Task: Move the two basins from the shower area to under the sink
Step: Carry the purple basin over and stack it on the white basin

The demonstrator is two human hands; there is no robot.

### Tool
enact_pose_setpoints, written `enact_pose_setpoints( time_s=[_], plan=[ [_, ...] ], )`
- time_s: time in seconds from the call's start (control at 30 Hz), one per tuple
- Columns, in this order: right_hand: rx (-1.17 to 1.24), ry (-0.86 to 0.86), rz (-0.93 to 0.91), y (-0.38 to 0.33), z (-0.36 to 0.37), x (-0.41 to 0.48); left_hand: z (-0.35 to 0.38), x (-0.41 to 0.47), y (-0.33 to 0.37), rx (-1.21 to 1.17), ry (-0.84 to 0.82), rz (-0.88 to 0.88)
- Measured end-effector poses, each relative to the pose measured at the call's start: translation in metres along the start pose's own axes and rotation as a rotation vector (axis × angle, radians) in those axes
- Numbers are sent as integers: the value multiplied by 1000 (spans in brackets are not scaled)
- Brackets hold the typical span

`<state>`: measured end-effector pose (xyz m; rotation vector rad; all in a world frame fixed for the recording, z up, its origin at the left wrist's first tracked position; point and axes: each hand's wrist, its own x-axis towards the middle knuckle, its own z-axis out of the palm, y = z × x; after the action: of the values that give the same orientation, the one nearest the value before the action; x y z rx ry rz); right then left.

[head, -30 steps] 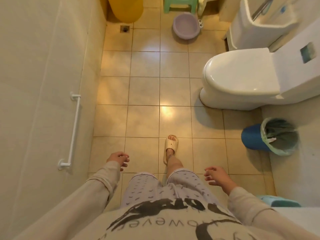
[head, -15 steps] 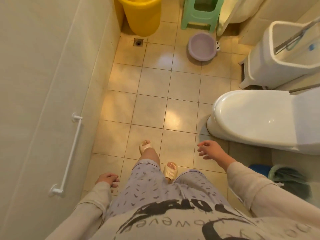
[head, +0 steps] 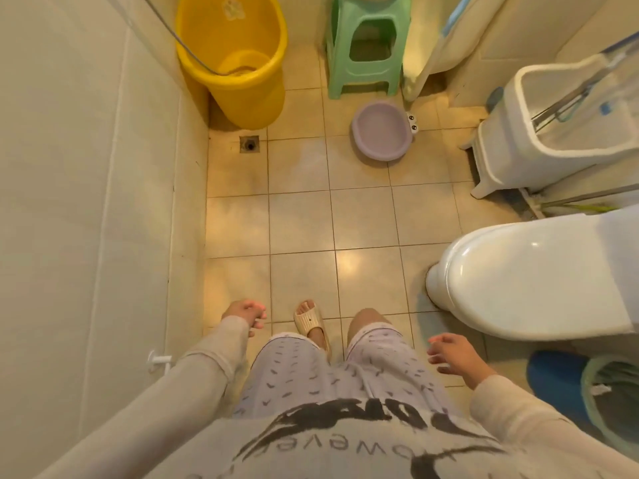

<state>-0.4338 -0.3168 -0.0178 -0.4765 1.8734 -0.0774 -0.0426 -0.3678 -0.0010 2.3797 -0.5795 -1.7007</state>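
Observation:
A purple basin [head: 380,133] with cartoon eyes on its rim lies on the tiled floor ahead, just in front of a green stool [head: 366,50]. I see only this one basin. My left hand [head: 245,314] hangs low at the left beside the wall, fingers loosely apart and holding nothing. My right hand [head: 451,354] hangs low at the right near the toilet, fingers spread, also holding nothing. Both hands are far from the basin.
A tall yellow bucket [head: 238,60] stands in the far left corner beside a floor drain [head: 249,144]. A white toilet [head: 532,278] juts in from the right, a white bin [head: 553,133] behind it. A blue wastebasket [head: 567,385] sits bottom right. Wall at left.
I have walked forward toward the shower end; the basin, bucket and stool appear closer. My right hand dropped back toward my side and my left hand swung forward.

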Motion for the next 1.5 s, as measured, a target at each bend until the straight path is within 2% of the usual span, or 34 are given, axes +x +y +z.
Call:
enact_pose_setpoints(
  time_s=[0.13,0.3,0.53,0.67,0.87,1.07,1.27,1.5],
  plan=[
    [49,35,52,-20,3,6,-21,27,83,15,-12,66],
    [106,18,94,-76,2,30,-29,54,146,46,-20,42],
    [140,-21,-14,-218,-19,85,-23,89,192,17,14,-104],
    [117,-30,-101,-301,-42,104,-18,107,222,5,17,-124],
    [59,-21,-156,-385,-71,123,-20,129,279,53,41,-175],
    [151,8,-74,-413,-85,141,-22,168,372,163,7,-97],
    [386,116,130,-413,-97,154,-6,208,494,334,-101,-12],
    [508,191,302,-430,-90,162,6,259,617,603,-137,139]
  ],
)
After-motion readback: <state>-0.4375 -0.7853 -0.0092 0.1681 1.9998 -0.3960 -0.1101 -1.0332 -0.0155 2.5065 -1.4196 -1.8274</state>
